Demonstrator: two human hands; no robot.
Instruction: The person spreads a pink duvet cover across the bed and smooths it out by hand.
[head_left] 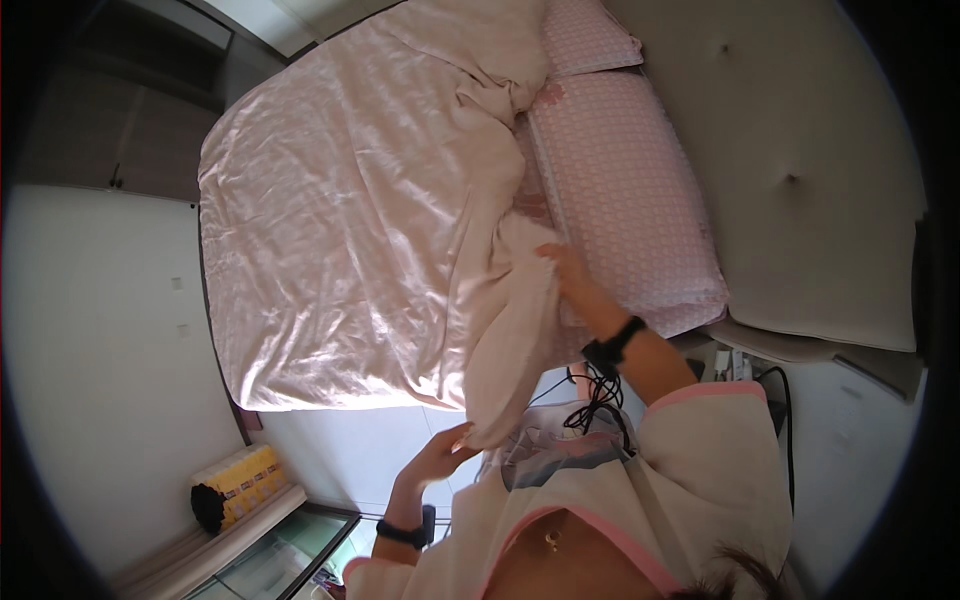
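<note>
Item: I log my left hand (440,458) pinching the pale pink quilt (350,220) at its hanging near corner and my right hand (568,270) closed on its edge nearer the bed's pillow (630,190), fold running hand to hand.

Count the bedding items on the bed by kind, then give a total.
Satin quilt: 1, its edge held by the left hand and right hand
Patterned pink pillows: 2, the other at
Total: 3
</note>
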